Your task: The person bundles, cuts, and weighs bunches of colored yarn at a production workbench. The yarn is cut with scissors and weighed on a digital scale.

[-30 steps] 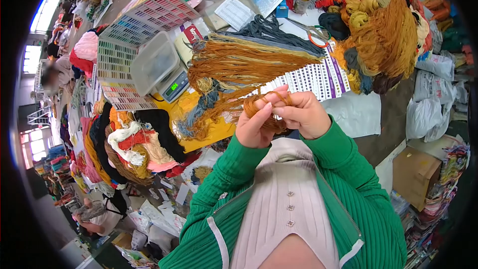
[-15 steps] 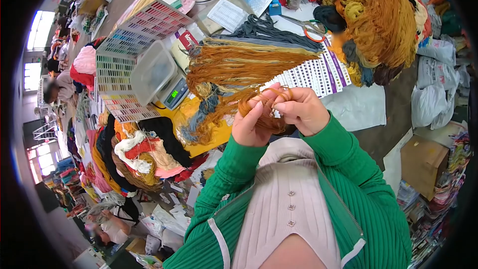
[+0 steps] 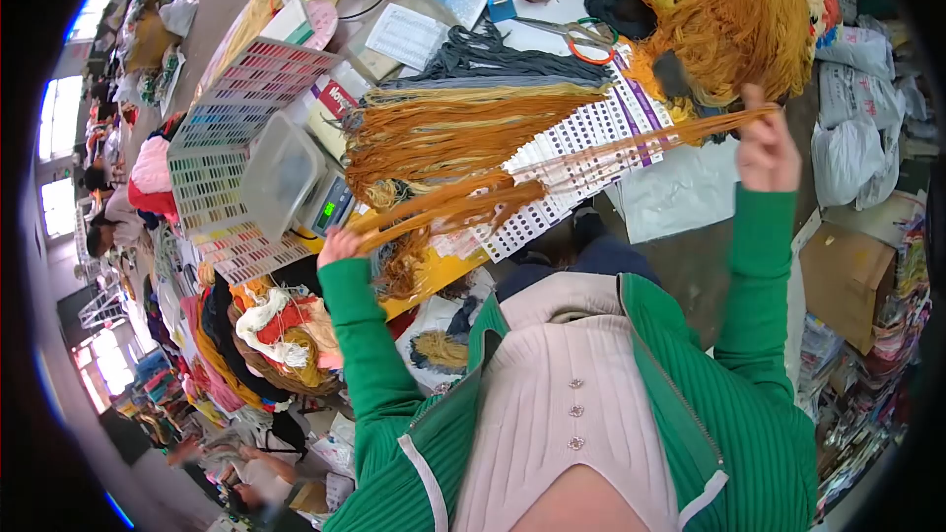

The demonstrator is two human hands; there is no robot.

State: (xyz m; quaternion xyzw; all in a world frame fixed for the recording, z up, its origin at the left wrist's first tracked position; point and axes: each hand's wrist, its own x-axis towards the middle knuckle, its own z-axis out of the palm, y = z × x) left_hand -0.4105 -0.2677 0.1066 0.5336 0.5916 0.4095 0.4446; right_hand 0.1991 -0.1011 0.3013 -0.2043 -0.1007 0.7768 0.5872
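A long hank of brown-orange thread (image 3: 631, 146) is stretched across my front between both hands. My left hand (image 3: 340, 247) is closed around its left end, beside the scale. Out to the right, my right hand (image 3: 767, 150) pinches the other end, slightly blurred, with one finger raised. Beneath the thread lies a row of ochre, cream and grey-blue thread bundles (image 3: 463, 133), spread side by side. A white card with rows of dark dots (image 3: 576, 153) lies partly under them.
Left of the bundles stand a digital scale (image 3: 333, 205) with a clear plastic tub (image 3: 284, 175) and a folded colour chart (image 3: 217, 148). Scissors (image 3: 581, 34) lie at the back, near a large pile of ochre yarn (image 3: 739, 15). White bags (image 3: 852, 153) and a cardboard box (image 3: 847, 276) are at right.
My hands have moved far apart, from close together in front of my chest to left and right. The thread bunched between them is now drawn out long.
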